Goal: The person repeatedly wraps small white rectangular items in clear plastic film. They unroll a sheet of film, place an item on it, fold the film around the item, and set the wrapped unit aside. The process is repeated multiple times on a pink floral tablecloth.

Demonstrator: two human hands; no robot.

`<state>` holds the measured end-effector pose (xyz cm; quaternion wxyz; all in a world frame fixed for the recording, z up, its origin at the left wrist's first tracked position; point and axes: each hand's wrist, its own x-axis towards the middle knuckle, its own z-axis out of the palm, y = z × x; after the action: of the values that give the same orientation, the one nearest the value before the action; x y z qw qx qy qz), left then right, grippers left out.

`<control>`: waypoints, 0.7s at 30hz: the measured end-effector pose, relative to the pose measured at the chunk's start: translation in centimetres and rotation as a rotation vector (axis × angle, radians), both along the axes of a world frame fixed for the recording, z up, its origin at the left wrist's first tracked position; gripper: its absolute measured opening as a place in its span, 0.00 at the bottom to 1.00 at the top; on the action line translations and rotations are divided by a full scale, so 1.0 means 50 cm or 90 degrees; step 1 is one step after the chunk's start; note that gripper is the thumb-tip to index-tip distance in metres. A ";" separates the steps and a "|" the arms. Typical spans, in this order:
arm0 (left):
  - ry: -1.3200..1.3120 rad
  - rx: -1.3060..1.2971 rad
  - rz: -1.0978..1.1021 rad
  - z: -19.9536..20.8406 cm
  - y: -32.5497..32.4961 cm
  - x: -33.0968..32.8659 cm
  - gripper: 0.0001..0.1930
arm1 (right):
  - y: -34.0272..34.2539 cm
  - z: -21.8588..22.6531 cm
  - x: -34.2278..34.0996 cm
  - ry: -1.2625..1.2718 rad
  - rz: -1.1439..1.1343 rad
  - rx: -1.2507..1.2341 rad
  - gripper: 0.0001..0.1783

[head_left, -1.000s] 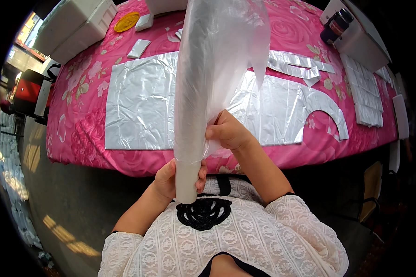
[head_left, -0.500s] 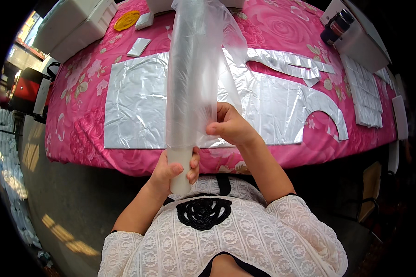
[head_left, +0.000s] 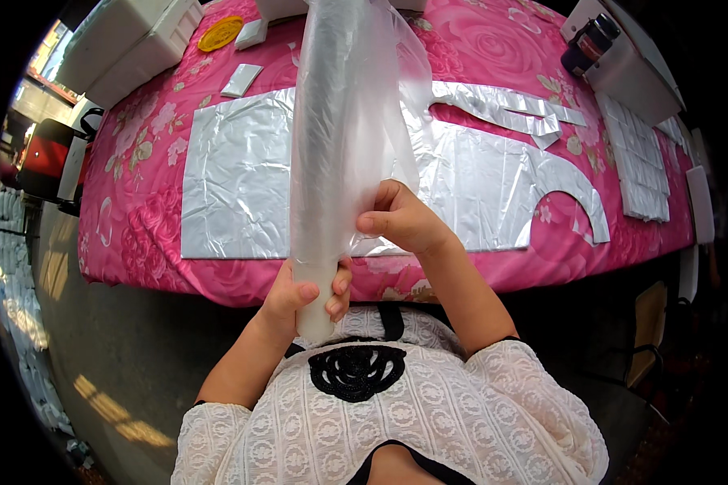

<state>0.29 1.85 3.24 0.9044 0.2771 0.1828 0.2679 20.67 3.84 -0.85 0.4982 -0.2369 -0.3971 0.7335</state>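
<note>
No words, labels, brands, numbers or signs can be read — not on any surface in view.

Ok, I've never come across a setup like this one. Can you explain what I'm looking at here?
There is no machine here: a person is working with two bare hands. Every picture comes from one wide fisheye camera worn on the head, looking down, so straight edges bend and the corners go black.

The left hand has its grip around the lower end of an upright-looking roll of clear film. The right hand pinches loose film at its side.

Beyond lies a table in a pink floral cloth. On it are silvery sheeting, a folded silvery stack, a yellow round item and a dark bottle.
</note>
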 end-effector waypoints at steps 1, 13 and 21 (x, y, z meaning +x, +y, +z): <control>-0.003 0.004 0.006 0.003 0.005 -0.001 0.30 | 0.002 0.006 0.002 0.000 -0.004 0.011 0.19; -0.084 -0.019 0.018 -0.001 0.010 -0.009 0.30 | -0.028 0.070 -0.005 0.017 -0.007 0.067 0.26; -0.216 -0.100 0.008 -0.041 0.015 -0.014 0.28 | -0.035 0.068 -0.004 0.013 -0.063 0.012 0.16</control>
<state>-0.43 2.61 1.19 0.9393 0.1557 0.0500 0.3017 20.46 2.08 2.54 0.5399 -0.2439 -0.3865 0.7069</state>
